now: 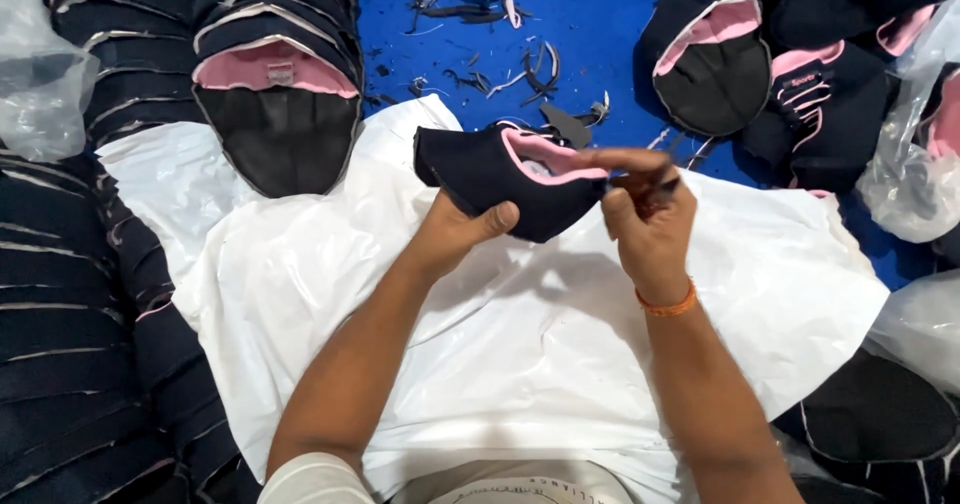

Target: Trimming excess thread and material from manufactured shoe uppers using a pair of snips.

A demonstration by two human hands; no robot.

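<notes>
A dark shoe upper [500, 179] with a pink lining is being held above a white plastic sheet [540, 334], its long axis running left to right between the two hands. It is being cupped from below by the left hand [455, 232], thumb pressed to its side, while its right end is being pinched by the right hand [650, 219], whose fingers [625, 157] are closed there around a small dark tool [648, 186]. Stacked uppers [275, 64] are lying beyond.

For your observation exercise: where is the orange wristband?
In the head view, right of centre, the orange wristband circles the right hand wrist, above the white plastic sheet.
</notes>
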